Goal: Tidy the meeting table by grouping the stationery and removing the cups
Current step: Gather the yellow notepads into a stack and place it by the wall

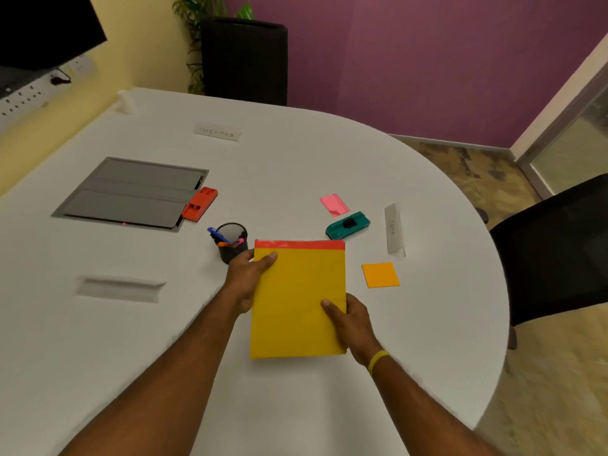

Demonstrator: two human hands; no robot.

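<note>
Both hands grasp yellow notepad (297, 299): left hand (245, 278) at 10 o'clock corner, right hand (350, 320) at 4 o'clock edge; fingers clamped w/ thumbs on top, prob. steadying pad for placement nr pen cup (232, 241).

Both forearms are bare, with no sleeves in view. The left hand (245, 281) wears nothing: no ring, watch or band shows. At the wrist just behind the right hand (353, 325) sits a thin, plain yellow wristband (378, 361), smooth and unmarked.
</note>
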